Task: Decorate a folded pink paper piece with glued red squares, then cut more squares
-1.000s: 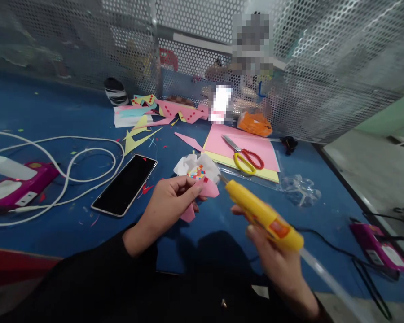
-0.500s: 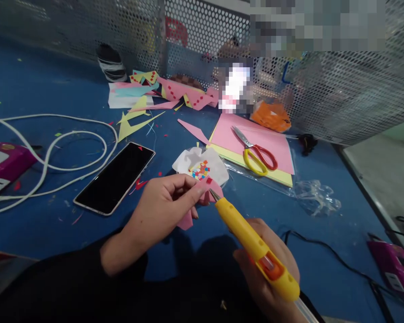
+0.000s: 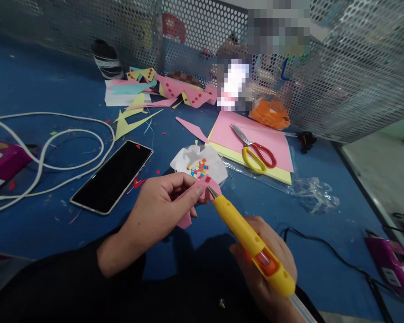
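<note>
In the head view, the grip of the left hand (image 3: 160,202) pinches a pink paper piece (image 3: 215,185) above the blue table (image 3: 81,242), just before a white dish (image 3: 218,167) of coloured bits (image 3: 198,169), while the right hand (image 3: 272,251) wraps around a yellow glue gun (image 3: 240,228) whose metal tip (image 3: 212,192) meets or nearly meets the paper.

passable gap left of white paper cup (image 3: 218,167) toward phone (image 3: 112,177); scissors (image 3: 248,143), pink sheet (image 3: 274,139) block right, glue gun (image 3: 251,237) near-right.

The head camera looks forward and down from close above the table (image 3: 70,95).
</note>
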The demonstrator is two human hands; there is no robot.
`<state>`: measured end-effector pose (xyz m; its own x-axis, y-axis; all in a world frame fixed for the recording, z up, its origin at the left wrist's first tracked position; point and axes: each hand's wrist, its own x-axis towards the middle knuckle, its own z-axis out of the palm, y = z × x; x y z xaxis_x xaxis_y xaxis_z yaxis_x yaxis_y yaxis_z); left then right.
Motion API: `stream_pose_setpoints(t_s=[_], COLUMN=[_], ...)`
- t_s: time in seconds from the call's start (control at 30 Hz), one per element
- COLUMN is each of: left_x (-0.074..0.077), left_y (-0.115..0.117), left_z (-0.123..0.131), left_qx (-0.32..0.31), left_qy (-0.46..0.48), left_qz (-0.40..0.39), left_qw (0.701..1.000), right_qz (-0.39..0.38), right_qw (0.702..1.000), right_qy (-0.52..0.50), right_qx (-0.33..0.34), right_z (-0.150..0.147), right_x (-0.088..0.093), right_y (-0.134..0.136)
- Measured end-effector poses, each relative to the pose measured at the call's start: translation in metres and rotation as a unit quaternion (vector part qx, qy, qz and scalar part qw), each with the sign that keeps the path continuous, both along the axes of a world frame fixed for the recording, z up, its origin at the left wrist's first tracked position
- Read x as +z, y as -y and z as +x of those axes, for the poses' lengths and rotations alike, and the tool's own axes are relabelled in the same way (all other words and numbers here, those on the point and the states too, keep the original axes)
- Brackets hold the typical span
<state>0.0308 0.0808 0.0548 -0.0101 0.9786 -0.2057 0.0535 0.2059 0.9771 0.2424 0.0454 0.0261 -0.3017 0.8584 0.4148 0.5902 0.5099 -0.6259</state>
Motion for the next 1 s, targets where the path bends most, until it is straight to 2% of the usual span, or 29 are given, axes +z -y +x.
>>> stream_pose_setpoints(t_s=[0.5,0.77,1.0], left_x=[0.0003,0.0026,0.0028], left_y=[-0.0006,0.0006,0.0004], left_z=[0.0008,0.0011,0.0015], left_qx=[0.001,-0.003,0.002], left_qy=[0.001,-0.017,-0.012], left_qz=[0.002,-0.012,-0.007], left_qw=[1.0,1.0,1.0], right_qz=[0.016,0.051,0.048], right_qw=[1.0,0.998,0.999], right_qy=[-0.001,0.026,0.019], right_qx=[0.004,0.005,0.005], right_z=[0.0008,0.0022,0.0005], right_x=[-0.002,-0.0042,0.001], right_y=[-0.0015,-0.0025,-0.002])
